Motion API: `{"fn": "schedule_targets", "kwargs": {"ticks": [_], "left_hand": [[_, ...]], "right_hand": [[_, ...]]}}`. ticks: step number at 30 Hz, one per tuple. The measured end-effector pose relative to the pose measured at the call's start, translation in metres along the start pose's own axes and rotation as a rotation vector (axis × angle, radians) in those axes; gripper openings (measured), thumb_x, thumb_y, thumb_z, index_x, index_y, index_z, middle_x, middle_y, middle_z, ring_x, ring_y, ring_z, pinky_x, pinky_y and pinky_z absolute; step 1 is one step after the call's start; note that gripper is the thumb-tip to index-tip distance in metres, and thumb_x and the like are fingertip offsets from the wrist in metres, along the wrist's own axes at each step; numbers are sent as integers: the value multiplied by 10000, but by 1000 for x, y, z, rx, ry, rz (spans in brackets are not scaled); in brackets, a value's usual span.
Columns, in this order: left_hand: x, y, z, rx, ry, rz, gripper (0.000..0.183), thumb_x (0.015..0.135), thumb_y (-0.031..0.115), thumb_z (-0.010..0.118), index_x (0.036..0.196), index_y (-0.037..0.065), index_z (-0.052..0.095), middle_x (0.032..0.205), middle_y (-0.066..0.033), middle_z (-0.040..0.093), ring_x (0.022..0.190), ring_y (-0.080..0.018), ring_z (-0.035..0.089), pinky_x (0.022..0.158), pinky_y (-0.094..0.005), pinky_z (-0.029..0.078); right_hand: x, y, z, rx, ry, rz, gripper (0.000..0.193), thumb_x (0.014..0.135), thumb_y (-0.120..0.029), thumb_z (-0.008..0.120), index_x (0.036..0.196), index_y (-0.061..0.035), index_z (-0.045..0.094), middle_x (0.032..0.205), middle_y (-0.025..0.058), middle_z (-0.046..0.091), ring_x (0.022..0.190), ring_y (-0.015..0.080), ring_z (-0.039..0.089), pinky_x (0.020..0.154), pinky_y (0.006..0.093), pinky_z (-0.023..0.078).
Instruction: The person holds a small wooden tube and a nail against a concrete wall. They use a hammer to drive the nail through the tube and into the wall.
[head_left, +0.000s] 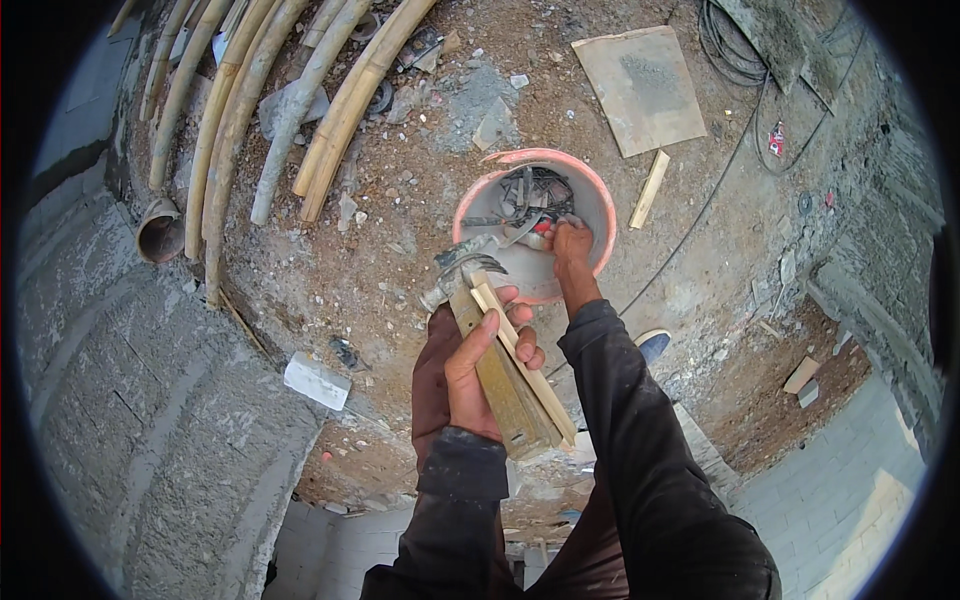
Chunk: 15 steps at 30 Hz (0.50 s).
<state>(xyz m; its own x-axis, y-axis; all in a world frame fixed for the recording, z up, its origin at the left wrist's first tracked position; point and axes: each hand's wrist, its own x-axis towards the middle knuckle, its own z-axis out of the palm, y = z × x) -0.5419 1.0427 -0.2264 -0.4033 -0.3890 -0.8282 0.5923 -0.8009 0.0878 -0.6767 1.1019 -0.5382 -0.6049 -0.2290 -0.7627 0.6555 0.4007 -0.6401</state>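
Observation:
My left hand (470, 385) is closed round a bundle of wood: a narrow pale wood strip (530, 370) lies against a wider, worn wooden piece (500, 385). At the bundle's far end shows a claw hammer (462, 272) with a dirty metal head; its handle is mostly hidden by the wood and my fingers. My right hand (572, 247) reaches into a round bucket (605, 200) with an orange-pink rim. Its fingers are bent together beside a small red and pale item (543, 227), and what they grip cannot be made out. Dark, tangled metal bits (535, 190) lie in the bucket.
Several long wooden poles (330, 110) lie at the far left, near a pipe end (161, 232). A square board (645, 90), a short wood strip (650, 190) and a black cable (690, 235) are to the right. A white block (317, 381) sits at left.

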Motion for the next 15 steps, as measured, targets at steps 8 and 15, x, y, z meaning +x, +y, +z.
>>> {"fn": "schedule_targets", "kwargs": {"ticks": [8,15], "left_hand": [[-3,7,-4,-11,23,25,403,1054,222,592,1400,33,507,1113,-94,651,795,-173,571,731,-346,505],[7,-7,19,-18,-46,-61,397,1047,217,603,1389,35,515,1115,-94,652,795,-169,576,734,-345,505]], "right_hand": [[5,-8,36,-21,98,291,581,1022,-79,556,1566,-50,357,847,61,631,527,116,576,379,268,434],[78,8,-14,-836,442,-741,476,919,-98,621,1390,-56,565,907,132,692,782,315,713,648,506,583]]}}
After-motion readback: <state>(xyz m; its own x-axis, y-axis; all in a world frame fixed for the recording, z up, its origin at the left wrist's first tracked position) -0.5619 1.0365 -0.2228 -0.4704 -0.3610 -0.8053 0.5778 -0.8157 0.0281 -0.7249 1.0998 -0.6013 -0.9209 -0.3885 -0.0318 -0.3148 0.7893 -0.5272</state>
